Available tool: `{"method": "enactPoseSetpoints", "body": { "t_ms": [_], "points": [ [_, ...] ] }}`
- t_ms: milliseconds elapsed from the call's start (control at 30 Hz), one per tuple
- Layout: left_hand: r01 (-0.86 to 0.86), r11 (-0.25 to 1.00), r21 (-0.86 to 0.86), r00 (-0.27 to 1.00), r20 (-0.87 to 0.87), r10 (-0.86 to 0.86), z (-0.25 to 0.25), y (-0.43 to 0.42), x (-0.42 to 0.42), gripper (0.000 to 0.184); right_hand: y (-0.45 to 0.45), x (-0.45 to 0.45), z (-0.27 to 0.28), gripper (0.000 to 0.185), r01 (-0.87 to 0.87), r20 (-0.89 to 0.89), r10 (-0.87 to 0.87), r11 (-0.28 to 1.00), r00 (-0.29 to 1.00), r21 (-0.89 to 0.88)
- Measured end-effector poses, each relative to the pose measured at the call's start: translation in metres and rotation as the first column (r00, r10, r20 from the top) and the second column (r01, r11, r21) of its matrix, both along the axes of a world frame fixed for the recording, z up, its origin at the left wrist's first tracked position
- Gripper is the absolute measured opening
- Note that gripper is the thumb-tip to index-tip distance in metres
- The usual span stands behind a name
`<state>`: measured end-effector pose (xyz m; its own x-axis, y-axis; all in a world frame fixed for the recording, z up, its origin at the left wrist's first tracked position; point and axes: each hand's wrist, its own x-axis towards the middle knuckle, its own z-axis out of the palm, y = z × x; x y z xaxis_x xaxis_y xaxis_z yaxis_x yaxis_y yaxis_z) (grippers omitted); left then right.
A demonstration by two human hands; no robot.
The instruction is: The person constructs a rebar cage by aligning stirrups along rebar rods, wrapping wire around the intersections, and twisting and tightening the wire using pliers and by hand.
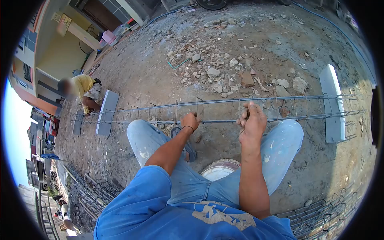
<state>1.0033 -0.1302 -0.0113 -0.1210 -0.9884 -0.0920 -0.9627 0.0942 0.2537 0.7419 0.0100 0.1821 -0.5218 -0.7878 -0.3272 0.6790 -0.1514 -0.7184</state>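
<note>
A long rebar cage (218, 101) of straight bars and wire-thin stirrups lies across in front of my knees. My left hand (190, 121) is closed at the cage's near bar, fingers curled round it. Beside the same bar, farther right, my right hand (253, 120) is raised with its fingers pinched together. A thin dark end pokes out below its fingers, too small to name. The cage rests on a pale block (333, 104) at the right and a grey block (107, 113) at the left.
A co-worker in a yellow shirt (84, 85) bends over the cage's far left end. Rubble (214, 72) lies beyond the cage. I sit on a pale bucket (220, 172). More rebar cages (324, 216) lie behind me at right, and others (96, 196) at left.
</note>
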Motion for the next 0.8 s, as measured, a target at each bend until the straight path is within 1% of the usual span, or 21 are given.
{"method": "enactPoseSetpoints", "body": {
  "t_ms": [33,100,133,167,233,267,300,333,367,400,433,467,500,533,567,600,633,700,733,800],
  "points": [
    [-0.007,1.0,0.0,1.0,-0.022,0.007,0.004,0.001,0.008,0.028,-0.001,-0.001,-0.004,0.024,-0.007,-0.022,0.007,1.0,1.0,0.0],
    [-0.102,0.995,-0.007,0.995,0.021,0.102,0.02,0.011,0.022,0.031,-0.004,-0.001,-0.011,0.024,0.003,-0.026,-0.003,1.0,1.0,-0.003],
    [-0.037,0.987,-0.159,0.999,0.019,0.04,0.009,0.013,0.027,0.035,-0.005,0.0,-0.012,0.024,0.011,-0.032,-0.01,1.0,0.999,0.023],
    [-0.055,0.988,-0.143,0.998,0.0,0.055,0.008,0.017,0.029,0.035,-0.005,0.002,-0.016,0.024,-0.003,-0.052,0.005,0.999,0.999,0.039],
    [-0.139,0.928,-0.346,0.989,-0.009,0.145,0.019,0.027,0.024,0.054,-0.01,0.004,-0.024,0.023,0.004,-0.086,0.007,0.992,0.996,0.13],
    [-0.175,0.929,-0.325,0.984,-0.032,0.174,0.024,0.035,0.019,0.054,-0.009,0.006,-0.026,0.023,-0.021,-0.112,0.038,0.989,0.993,0.148],
    [-0.404,0.872,-0.275,0.915,-0.099,0.392,0.03,0.035,0.011,0.064,-0.011,0.009,-0.028,0.023,-0.021,-0.083,0.035,0.985,0.996,0.169],
    [-0.608,0.766,-0.209,0.794,-0.15,0.59,0.03,0.035,0.006,0.074,-0.014,0.014,-0.03,0.022,-0.02,-0.053,0.031,0.981,0.998,0.191],
    [-0.63,0.754,-0.185,0.777,-0.159,0.61,0.013,0.036,0.003,0.074,-0.019,0.02,-0.031,0.022,-0.039,-0.074,0.055,0.978,0.996,0.204],
    [-0.75,0.658,-0.07,0.641,-0.326,0.695,-0.013,0.036,0.001,0.081,-0.023,0.027,-0.033,0.022,-0.061,-0.06,0.074,0.979,0.995,0.195],
    [-0.831,0.553,0.067,0.466,-0.461,0.755,-0.03,0.039,-0.003,0.089,-0.027,0.035,-0.037,0.022,-0.081,-0.044,0.091,0.979,0.995,0.189],
    [-0.821,0.48,0.308,0.287,-0.504,0.815,-0.001,0.045,-0.011,0.079,-0.032,0.044,-0.044,0.022,-0.093,-0.06,0.108,0.974,0.992,0.207],
    [-0.822,0.463,0.333,0.265,-0.496,0.827,-0.02,0.044,-0.014,0.079,-0.037,0.053,-0.053,0.022,-0.108,-0.118,0.134,0.974,0.984,0.2],
    [-0.671,0.597,0.44,0.067,-0.765,0.64,-0.04,0.042,-0.017,0.072,-0.041,0.06,-0.062,0.022,-0.126,-0.178,0.161,0.973,0.971,0.193],
    [-0.506,0.743,0.439,-0.208,-0.898,0.389,-0.054,0.037,-0.022,0.065,-0.045,0.067,-0.067,0.022,-0.138,-0.196,0.178,0.97,0.964,0.201],
    [-0.582,0.679,0.447,-0.253,-0.893,0.372,-0.055,0.029,-0.033,0.045,-0.05,0.073,-0.072,0.022,-0.15,-0.208,0.198,0.963,0.958,0.225],
    [-0.583,0.674,0.454,-0.269,-0.89,0.367,-0.057,0.028,-0.037,0.045,-0.053,0.079,-0.077,0.022,-0.16,-0.219,0.215,0.956,0.952,0.244],
    [-0.589,0.621,0.517,-0.372,-0.856,0.36,-0.057,0.03,-0.041,0.025,-0.06,0.085,-0.083,0.022,-0.166,-0.26,0.226,0.958,0.939,0.234],
    [-0.585,0.622,0.521,-0.385,-0.853,0.353,-0.056,0.029,-0.04,0.025,-0.065,0.086,-0.085,0.023,-0.166,-0.293,0.237,0.955,0.926,0.248],
    [-0.603,0.644,0.471,-0.212,-0.873,0.44,-0.05,0.035,-0.037,0.024,-0.068,0.088,-0.088,0.023,-0.164,-0.338,0.252,0.949,0.907,0.269]
  ]
}}
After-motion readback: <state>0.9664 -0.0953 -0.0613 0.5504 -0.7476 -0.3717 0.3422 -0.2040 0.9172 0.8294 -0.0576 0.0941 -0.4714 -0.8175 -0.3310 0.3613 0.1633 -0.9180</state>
